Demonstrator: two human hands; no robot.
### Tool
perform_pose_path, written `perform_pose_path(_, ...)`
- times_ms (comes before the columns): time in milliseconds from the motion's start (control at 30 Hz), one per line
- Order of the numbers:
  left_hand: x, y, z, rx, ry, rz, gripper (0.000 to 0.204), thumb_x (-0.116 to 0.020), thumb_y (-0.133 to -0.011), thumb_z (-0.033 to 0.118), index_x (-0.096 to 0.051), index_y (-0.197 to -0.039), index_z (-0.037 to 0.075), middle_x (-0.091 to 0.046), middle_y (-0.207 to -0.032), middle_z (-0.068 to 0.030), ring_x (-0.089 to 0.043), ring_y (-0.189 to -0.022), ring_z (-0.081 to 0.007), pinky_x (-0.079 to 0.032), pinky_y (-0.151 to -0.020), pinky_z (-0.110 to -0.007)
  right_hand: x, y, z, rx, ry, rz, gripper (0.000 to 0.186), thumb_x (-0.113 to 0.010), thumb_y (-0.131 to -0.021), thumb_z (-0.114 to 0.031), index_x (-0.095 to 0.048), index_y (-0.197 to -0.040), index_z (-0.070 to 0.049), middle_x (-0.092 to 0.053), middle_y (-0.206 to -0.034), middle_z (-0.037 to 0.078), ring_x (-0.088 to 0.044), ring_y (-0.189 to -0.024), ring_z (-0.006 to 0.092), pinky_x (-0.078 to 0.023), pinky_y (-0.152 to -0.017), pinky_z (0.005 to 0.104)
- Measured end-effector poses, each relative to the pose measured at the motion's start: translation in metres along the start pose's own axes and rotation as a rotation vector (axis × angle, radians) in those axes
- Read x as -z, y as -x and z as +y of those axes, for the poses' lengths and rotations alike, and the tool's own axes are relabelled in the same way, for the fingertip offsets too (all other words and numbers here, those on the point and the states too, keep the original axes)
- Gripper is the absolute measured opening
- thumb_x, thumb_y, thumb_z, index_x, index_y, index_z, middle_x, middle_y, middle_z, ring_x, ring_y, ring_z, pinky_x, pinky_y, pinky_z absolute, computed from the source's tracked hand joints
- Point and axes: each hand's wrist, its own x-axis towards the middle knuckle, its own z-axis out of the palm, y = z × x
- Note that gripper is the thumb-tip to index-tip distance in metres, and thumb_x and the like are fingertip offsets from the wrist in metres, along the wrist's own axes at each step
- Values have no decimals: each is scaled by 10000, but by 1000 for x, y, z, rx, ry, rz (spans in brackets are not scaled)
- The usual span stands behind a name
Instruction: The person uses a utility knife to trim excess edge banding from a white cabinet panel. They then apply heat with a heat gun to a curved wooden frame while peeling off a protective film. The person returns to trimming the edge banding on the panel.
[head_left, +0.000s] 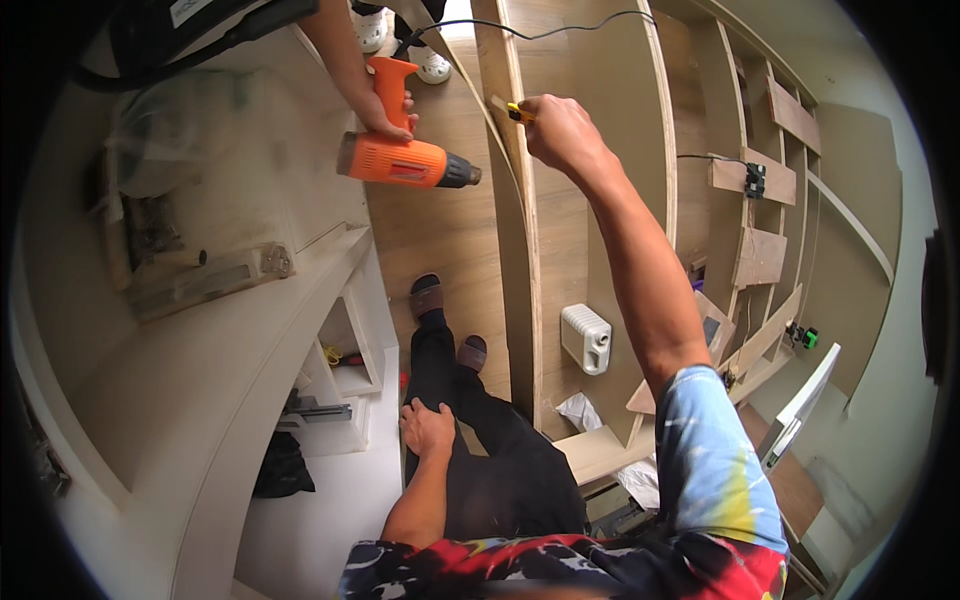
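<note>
The right hand (568,135) is closed round a yellow knife (520,113); just left, a strip (508,168) bows off the board (520,300). The left hand (427,428), loosely open, holds nothing. The step looks like edge-strip work; next calls for steady blade control, clear of the co-worker's heat gun (400,161).

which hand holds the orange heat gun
The co-worker's hand, upper left; the person's right hand grips a yellow tool, left hand rests on black trousers.
</note>
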Motion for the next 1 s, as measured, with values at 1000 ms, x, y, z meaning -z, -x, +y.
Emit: perform_pose_path(1000,85,-35,133,-511,811,387,401,-738,-976,281,-702,-1242,-17,-729,-1086,-201,-703,-1005,-366,-540,-910,-456,-101,95,23,-134,-74,-49,353,-565,-909,-45,-676,-1244,-49,-730,-887,277,-724,-866,470,-578,-794,588)
